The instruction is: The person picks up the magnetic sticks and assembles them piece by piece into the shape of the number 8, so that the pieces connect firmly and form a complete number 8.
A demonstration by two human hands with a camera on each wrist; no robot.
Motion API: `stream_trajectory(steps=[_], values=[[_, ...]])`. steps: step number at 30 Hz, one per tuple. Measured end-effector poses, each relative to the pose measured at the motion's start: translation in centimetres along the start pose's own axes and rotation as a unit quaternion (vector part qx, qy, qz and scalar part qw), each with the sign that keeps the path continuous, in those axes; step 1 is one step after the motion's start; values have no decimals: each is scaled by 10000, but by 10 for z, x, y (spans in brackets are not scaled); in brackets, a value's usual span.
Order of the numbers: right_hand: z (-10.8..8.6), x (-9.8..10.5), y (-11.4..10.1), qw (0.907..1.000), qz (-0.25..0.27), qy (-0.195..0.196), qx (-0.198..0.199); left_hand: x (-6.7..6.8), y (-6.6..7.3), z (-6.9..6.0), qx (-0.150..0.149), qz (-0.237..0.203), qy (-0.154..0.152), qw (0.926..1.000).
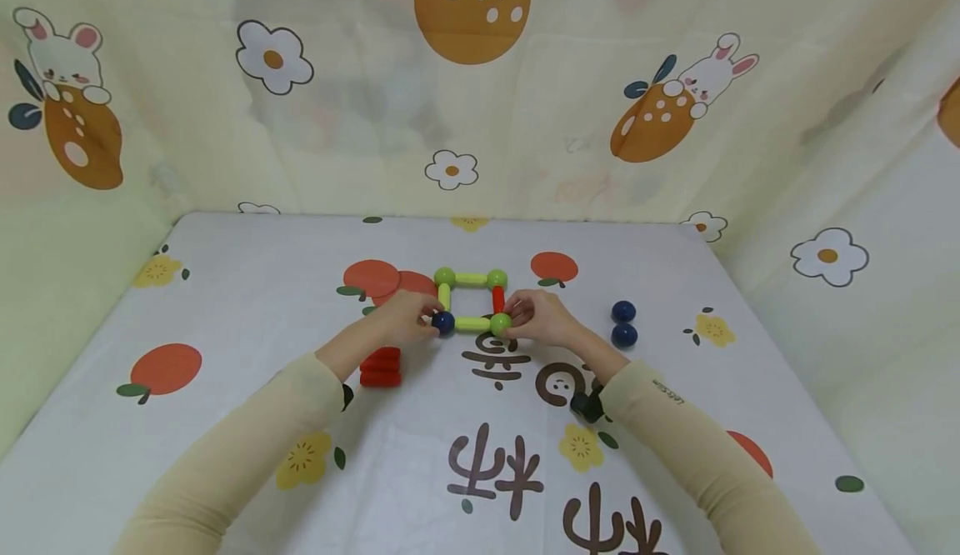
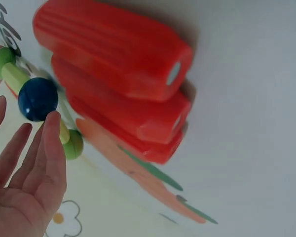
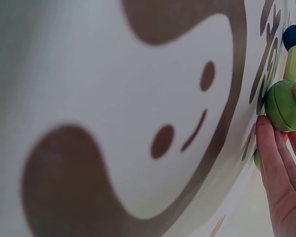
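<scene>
A square of magnetic sticks and balls lies on the table in the head view. Three of its sides are yellow-green sticks [image 1: 472,324]; a red stick [image 1: 498,298] makes the right side. Green balls mark three corners, and a navy ball [image 1: 443,322] the near left one. My left hand [image 1: 405,317] touches that navy ball with nearly straight fingers, as the left wrist view also shows. At the near right corner, my right hand [image 1: 543,317] pinches a green ball [image 3: 284,106] between thumb and fingers. Several red sticks [image 1: 381,367] lie together just below my left hand.
Two loose navy balls [image 1: 624,336] sit to the right of my right hand. A printed white cloth [image 1: 420,472] covers the table. Patterned curtains [image 1: 360,122] hang at the back and both sides. A dark object [image 1: 587,406] shows beside the right cuff.
</scene>
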State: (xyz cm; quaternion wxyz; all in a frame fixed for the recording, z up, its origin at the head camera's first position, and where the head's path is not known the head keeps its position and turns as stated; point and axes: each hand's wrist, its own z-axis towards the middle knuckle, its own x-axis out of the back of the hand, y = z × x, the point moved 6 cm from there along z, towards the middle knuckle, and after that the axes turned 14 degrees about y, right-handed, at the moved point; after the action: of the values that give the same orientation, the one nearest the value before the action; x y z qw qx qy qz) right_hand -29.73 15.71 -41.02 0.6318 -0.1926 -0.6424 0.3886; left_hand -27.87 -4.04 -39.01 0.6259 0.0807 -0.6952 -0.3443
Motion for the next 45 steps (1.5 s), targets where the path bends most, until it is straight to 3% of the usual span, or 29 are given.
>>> stream_trajectory(steps=[6,9,16,23,33,36,45], values=[[-1,0,-1,10000,5,-83,-48,13,1,-12,-489,-143,134,9986],[-1,0,-2,10000,-6,-80,-50,17,-5,-19,-586,53,168,9981],[1,-1,1,9999,-68,-49,-80,21,-31,-41,-101,401,-105,9991],[0,-2,3,10000,-36,-62,-50,20,-47,-54,-143,644,-252,9975],[-2,0,0,9998,174,-38,121,15,-47,-51,-264,795,-216,9963],[-1,0,3,10000,49,-10,-51,15,-47,-49,-230,719,-184,9970],[0,1,1,10000,14,-12,-44,18,-40,-39,19,598,106,9981]])
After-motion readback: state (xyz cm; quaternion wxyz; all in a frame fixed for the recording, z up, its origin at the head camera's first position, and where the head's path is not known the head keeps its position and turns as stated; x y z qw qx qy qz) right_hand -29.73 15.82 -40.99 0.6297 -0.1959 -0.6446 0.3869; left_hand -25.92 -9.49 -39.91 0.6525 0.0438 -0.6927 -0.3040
